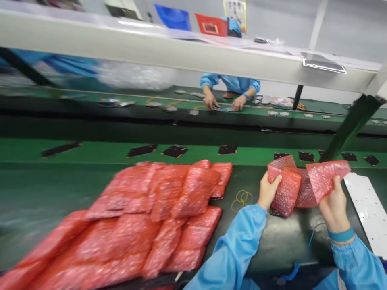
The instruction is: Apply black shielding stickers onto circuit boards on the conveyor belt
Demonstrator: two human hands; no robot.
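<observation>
"On the bench at left, what's there?"

"Pile of red packs (130, 217), bubble film, overlapping in two rough rows. Behind it, black panels (175, 151) spaced out along the green strip (202, 158)."

"Next?"

"Across the line, a co-worker's hands (209, 100), over small parts. Nearer, some yellow bands (242, 200) lie loose between the pile and the person's arms."

"Left hand?"

"Left hand (267, 191) closed on the wrap (286, 191), thumb in front, at its left end. Dark edge showing under that end; can't tell what it is."

"So where's the wrap?"

"Between both hands, over the right part of the bench. Right hand (334, 209) pinches the other end, thumb on the near face."

"Step in hand?"

"Holding the wrap spread, I'd judge. One piece or several, can't tell."

"What does moving it call for?"

"Both pinches kept, light tension. Film looks floppy; the middle would likely fold if one side let go. Whatever's at the dark edge could slip too."

"Anything further right?"

"White plate (367, 211) with small holes, lying slanted beside the right hand. Blue cord (292, 273) below, near the bench edge."
</observation>
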